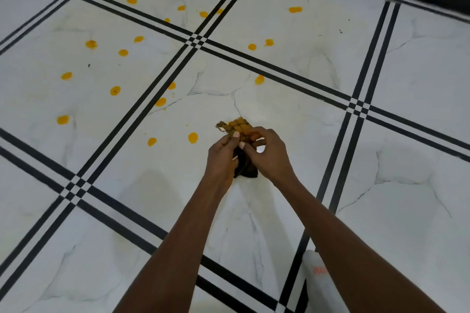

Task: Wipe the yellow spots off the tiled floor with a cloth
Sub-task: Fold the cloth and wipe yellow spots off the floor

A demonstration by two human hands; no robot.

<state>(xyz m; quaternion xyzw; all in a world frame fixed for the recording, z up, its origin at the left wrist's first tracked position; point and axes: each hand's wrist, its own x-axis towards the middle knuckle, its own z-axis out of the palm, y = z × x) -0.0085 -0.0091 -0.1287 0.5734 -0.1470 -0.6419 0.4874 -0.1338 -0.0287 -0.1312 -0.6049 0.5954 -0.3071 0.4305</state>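
While yellow spots (66, 76) speckle the left and far tiles of the white marble-patterned floor (407, 79) with its black double lines, two more lie just left of the hands. At centre, the left hand (220, 157) pinches the cloth (237, 127) with curled fingers, its thumb on the stained, checked upper part. The cloth's dark lower part hangs between both hands, held above the tile. Just right, the right hand (267, 154) grips the same cloth, fingers curled round it. Lower right, beside the right forearm, stands a white object (315, 284) with reddish lettering.
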